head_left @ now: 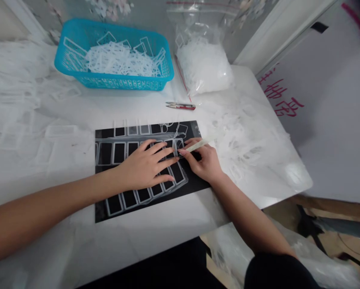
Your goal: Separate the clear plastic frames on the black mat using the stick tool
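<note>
On a black mat [195, 184] lie rows of translucent plastic rectangular frames [137, 196] joined in strips. My left hand [150, 165] rests flat over the middle of them, fingers spread and pointing right. Just right of its fingertips, my right hand [204, 159] is closed around a pale, slim pen-like tool [200, 144]. The tool's tip is at the right end of the middle row, and I cannot make out its shape. Thin loose plastic offcuts [180, 130] lie at the mat's top right.
A blue basket [122, 81] of loose frames stands at the back, beside a clear zip bag [205, 66] full of them. Red-handled thread snips [181, 106] lie behind the mat. Plastic scraps [243, 140] spread at right; more frames [14, 92] pile at left. A whiteboard [324, 132] stands at right.
</note>
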Motion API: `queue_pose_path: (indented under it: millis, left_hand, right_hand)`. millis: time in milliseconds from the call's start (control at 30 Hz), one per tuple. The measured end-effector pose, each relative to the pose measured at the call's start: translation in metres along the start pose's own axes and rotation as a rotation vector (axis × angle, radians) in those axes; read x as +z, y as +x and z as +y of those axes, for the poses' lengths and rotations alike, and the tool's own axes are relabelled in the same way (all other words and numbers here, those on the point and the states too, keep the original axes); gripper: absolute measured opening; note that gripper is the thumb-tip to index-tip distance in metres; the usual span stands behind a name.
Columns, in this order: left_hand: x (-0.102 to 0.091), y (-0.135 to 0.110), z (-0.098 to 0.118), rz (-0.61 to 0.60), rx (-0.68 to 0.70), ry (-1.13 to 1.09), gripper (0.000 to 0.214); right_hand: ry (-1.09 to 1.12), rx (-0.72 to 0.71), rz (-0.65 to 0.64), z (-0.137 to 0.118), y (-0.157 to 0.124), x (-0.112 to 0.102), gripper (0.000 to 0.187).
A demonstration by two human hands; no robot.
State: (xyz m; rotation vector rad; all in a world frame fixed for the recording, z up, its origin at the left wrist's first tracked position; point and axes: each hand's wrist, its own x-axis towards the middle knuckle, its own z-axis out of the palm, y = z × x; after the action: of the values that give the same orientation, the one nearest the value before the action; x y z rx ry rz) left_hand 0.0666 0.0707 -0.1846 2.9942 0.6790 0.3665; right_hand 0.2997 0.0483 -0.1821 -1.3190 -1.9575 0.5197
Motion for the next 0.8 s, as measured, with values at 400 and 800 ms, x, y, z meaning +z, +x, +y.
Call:
queue_pose_path:
  millis: [400, 800]
  left_hand:
    - [0.006, -0.002, 0.001, 0.034, -0.045, -0.091, 0.053]
    - [0.0, 0.003, -0.013, 0.44, -0.073, -0.094, 0.012]
  right_hand:
    - [-0.32, -0.3, -0.012, 0.006, -0.006, -0.006, 0.019]
    - [0.396, 0.336, 0.15, -0.025, 0.003, 0.005, 0.023]
